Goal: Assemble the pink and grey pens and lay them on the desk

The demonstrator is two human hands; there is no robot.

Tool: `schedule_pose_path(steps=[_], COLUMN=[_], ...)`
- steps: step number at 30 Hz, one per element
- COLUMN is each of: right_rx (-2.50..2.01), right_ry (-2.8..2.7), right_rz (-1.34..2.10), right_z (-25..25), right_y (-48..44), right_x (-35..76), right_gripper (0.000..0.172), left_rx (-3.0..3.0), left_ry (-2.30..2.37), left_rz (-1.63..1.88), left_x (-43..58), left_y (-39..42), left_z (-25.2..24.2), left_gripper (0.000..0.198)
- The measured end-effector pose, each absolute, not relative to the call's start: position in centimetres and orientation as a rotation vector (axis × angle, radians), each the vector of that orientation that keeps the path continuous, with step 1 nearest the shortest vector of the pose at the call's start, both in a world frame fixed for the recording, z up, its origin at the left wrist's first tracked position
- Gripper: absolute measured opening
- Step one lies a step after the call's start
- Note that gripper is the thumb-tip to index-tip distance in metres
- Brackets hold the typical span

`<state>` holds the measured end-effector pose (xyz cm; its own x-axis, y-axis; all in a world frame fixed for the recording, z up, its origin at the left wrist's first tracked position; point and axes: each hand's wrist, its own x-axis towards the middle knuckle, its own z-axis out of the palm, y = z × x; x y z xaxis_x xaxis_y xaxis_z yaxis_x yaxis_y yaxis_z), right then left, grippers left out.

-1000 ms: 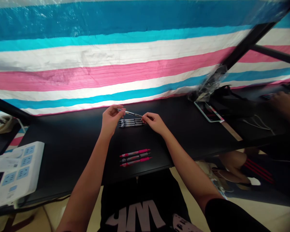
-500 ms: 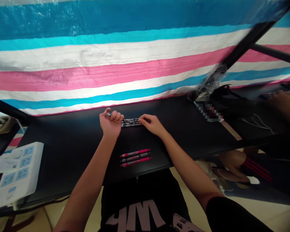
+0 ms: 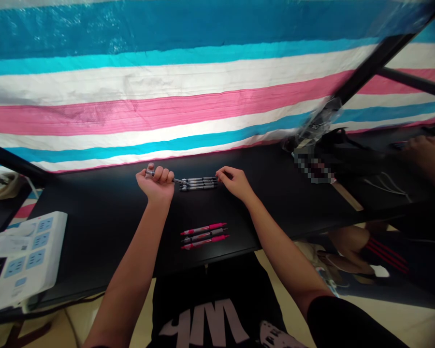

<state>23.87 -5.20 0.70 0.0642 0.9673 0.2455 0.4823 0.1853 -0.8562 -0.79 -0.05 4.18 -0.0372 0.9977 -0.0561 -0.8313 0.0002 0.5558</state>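
Note:
My left hand (image 3: 155,183) is closed, palm up, around a pen (image 3: 150,172) with a clear barrel; its dark end pokes out to the right past my fingers. Several grey-black pens (image 3: 198,184) lie side by side on the black table, between my two hands. At their right ends, my right hand (image 3: 235,183) has its thumb and fingertips drawn together; whether anything is pinched there is too small to tell. Nearer the table's front edge, two pink pens (image 3: 205,241) lie with a grey-black pen (image 3: 205,235) between them.
A white power strip (image 3: 31,258) with plugs stands at the left. To the right are a clear plastic bag (image 3: 321,121), a wooden strip (image 3: 348,195) and white cables (image 3: 391,183). Another person's hand (image 3: 422,150) is at the far right. A striped sheet (image 3: 203,96) hangs behind.
My left hand has moved left with its pen, away from the row. My right hand has shifted slightly right, uncovering more of the grey-black pens.

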Motion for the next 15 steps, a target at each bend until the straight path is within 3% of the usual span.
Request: schedule_pose_path(steps=[15], right_rx=[-1.431], right_ry=[-1.572], right_rz=[0.659], right_z=[0.72], right_y=[-5.19], right_x=[23.92], right_gripper=[0.029], left_rx=[0.369], left_ry=[0.399], left_rz=[1.546], left_x=[-0.85], left_y=[-0.21], left_z=[4.16], left_gripper=[0.035])
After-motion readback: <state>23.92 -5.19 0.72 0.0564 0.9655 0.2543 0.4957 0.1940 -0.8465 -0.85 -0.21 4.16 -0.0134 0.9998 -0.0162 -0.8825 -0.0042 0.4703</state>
